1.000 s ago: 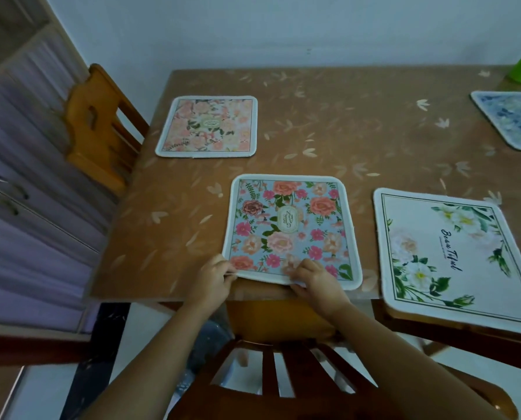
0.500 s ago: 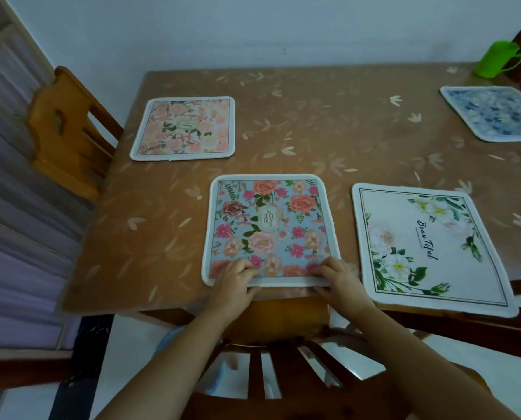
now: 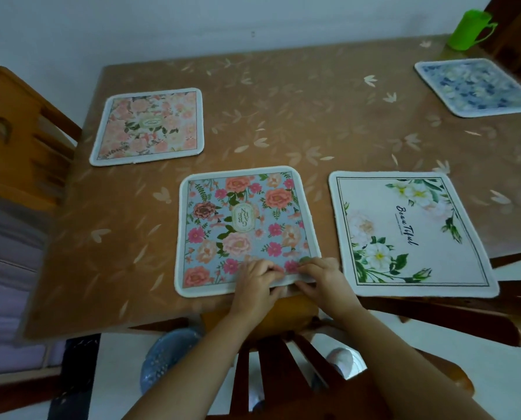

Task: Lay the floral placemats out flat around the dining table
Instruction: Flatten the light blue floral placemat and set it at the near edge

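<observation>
A blue placemat with pink and orange flowers (image 3: 244, 219) lies flat at the near edge of the brown dining table (image 3: 283, 116). At its near right corner, my left hand (image 3: 257, 283) and my right hand (image 3: 326, 280) sit close together. Both have curled fingers on top of the mat's edge, and the right thumb is below it. Three other mats lie flat: a pink floral one (image 3: 148, 125) at far left, a white one with green leaves (image 3: 404, 237) to the right, and a blue-and-white one (image 3: 477, 86) at far right.
A green plastic cup (image 3: 468, 30) stands at the table's far right corner. One wooden chair (image 3: 20, 131) stands at the left side. Another dark chair back (image 3: 283, 374) is directly below my arms, and a wall runs behind the table.
My hands were spread along the blue mat's near edge and have come together at its near right corner. The mat has barely shifted.
</observation>
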`<state>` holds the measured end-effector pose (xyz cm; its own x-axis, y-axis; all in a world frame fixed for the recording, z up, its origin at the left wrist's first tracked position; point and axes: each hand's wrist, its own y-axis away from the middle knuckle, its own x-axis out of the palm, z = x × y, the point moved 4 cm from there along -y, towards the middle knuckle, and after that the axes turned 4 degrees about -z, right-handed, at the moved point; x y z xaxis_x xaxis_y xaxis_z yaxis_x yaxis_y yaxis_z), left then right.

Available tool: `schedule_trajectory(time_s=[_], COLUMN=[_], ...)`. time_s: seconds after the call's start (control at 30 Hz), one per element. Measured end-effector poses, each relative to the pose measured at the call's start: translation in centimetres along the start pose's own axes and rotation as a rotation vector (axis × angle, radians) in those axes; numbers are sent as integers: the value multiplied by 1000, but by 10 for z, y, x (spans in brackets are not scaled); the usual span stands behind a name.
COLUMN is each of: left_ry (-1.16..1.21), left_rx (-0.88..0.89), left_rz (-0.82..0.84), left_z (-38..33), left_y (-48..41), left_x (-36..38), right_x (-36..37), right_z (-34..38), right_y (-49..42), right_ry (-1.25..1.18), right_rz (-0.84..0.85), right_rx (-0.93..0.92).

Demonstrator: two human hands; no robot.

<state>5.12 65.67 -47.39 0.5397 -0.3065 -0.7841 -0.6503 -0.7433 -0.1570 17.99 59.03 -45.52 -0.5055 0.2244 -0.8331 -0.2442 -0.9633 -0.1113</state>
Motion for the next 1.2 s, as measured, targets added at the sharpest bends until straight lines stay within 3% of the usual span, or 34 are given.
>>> schedule_trajectory(time_s=[0.13,0.27,0.43,0.63,0.97,1.2], left_ry=[20,72,154,147,115,50], left_rx=[-11,-25,-52,-56,-312,-292], left_rz=[-26,-23,-6,20,-84,32], left_z=[-6,-8,1,25,77,79], left_y=[0,-2,2,22,51,67], left_x=[-1,-8,-27,-59,-122,-123], right_x=[-1,-6,-16,-8,22,47], right_z=[-1,4,9,40,78,115], right_y=[1,3,1,-1,-29,-42], right_ry=[-57,-67,-48,-11,-113,-174], right_rz=[-27,41,11,88,183,187], right_rx=[63,43,8,-199,-254,-256])
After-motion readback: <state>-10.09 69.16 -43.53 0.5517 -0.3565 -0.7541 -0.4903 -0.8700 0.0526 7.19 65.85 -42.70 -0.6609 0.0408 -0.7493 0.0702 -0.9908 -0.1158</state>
